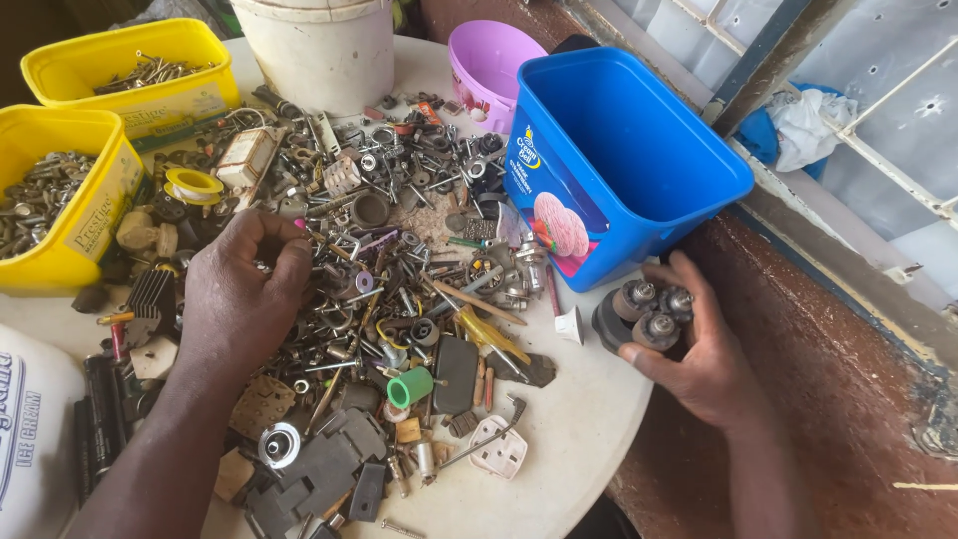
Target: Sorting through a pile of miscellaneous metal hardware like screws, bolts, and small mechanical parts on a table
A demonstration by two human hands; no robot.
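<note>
Holding cluster of small grey motors (646, 314) in my right hand (699, 359), fingers clamped round it, just off surface (579, 439) edge beside blue tub (629, 150). Left hand (244, 294) on scrap-hardware pile (399, 260), fingers together pinching something too small to tell.

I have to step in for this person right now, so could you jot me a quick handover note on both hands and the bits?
Left hand: fingers pinched in the pile of small metal parts on the round white table; what they pinch is too small to tell.
Right hand: cradles a handful of dark round knobs, beside the blue tub.
Done: two yellow tubs hold screws.
Left: most of the pile looks unsorted.
</note>
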